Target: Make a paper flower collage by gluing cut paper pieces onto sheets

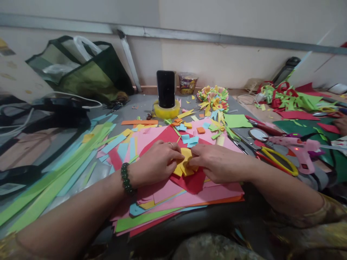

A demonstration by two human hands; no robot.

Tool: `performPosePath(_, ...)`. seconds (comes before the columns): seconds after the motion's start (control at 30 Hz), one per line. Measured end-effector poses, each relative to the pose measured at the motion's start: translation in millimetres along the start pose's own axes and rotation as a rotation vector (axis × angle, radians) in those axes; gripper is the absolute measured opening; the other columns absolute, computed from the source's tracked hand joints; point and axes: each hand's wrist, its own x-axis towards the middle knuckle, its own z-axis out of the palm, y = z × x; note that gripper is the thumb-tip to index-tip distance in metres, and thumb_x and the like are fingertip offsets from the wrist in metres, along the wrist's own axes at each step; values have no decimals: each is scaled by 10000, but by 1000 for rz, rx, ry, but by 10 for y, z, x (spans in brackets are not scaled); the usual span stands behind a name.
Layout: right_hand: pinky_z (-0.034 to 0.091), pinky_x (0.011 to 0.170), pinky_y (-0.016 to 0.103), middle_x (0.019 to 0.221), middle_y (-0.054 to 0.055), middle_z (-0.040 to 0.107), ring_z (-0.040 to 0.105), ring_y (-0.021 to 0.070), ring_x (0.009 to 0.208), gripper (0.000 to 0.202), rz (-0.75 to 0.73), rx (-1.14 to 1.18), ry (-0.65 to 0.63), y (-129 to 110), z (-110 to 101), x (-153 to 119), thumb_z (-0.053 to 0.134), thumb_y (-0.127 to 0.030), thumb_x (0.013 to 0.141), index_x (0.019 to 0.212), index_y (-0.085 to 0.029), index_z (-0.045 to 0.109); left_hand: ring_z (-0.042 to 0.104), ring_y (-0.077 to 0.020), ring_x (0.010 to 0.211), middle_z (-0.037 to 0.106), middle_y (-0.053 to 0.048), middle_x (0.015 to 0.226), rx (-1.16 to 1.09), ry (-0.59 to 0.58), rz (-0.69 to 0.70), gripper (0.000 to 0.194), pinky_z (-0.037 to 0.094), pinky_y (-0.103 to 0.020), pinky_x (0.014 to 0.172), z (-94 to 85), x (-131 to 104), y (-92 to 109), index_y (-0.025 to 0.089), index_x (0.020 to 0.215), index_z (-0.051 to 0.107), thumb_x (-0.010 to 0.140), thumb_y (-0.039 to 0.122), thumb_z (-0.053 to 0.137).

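Observation:
My left hand [155, 160], with a ring and a green bead bracelet [127, 178], has its fingers bent in on the left edge of a folded piece of yellow paper [186, 159]. From the other side, my right hand [217, 162] pinches the same yellow paper; its fingertips are partly hidden. Under both hands lies a red paper sheet [195, 185] on a stack of pink sheets [225, 193]. Small folded blue paper pieces [192, 141] and an orange piece [201, 130] sit just beyond my fingers.
A phone [166, 88] stands in a yellow tape roll [166, 110]. Scissors [279, 159] and a pink glue gun [300, 148] lie at the right, near another person's hand [340, 122]. Long green paper strips [67, 177] spread left. A paper flower cluster [214, 97] sits behind.

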Motion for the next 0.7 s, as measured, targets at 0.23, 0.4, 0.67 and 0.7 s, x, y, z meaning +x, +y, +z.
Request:
performPosePath(0.23, 372, 641, 262, 860, 71, 588, 535, 164, 750, 334, 59, -42, -7, 56, 19, 1, 550, -5, 775, 972, -173, 762, 644, -197, 904, 730, -47, 1055, 46, 16, 5, 366, 452, -363, 855, 5, -4, 7, 230, 951, 774, 849, 110, 444)
performPosePath(0.4, 392, 669, 275, 952, 97, 610, 567, 182, 797, 381, 89, -54, -26, 80, 31, 2, 529, -1, 777, 1043, -164, 747, 645, -197, 915, 735, -48, 1060, 59, 24, 4, 365, 455, -352, 843, 9, -5, 13, 231, 948, 774, 843, 116, 443)
performPosePath(0.67, 365, 636, 254, 956, 70, 660, 579, 182, 804, 266, 161, 35, -22, 54, -38, -25, 598, -99, 778, 1032, -175, 630, 634, -194, 895, 725, -48, 1018, 11, 18, 14, 347, 451, -354, 860, -2, -4, 10, 221, 923, 751, 870, 130, 421)
performPosePath(0.7, 353, 622, 253, 935, 64, 665, 576, 180, 784, 236, 161, 31, -21, 58, -27, -15, 605, -122, 787, 1014, -180, 625, 634, -194, 895, 723, -46, 1007, 9, 13, 13, 342, 449, -354, 862, -6, -2, 8, 218, 918, 746, 870, 128, 420)
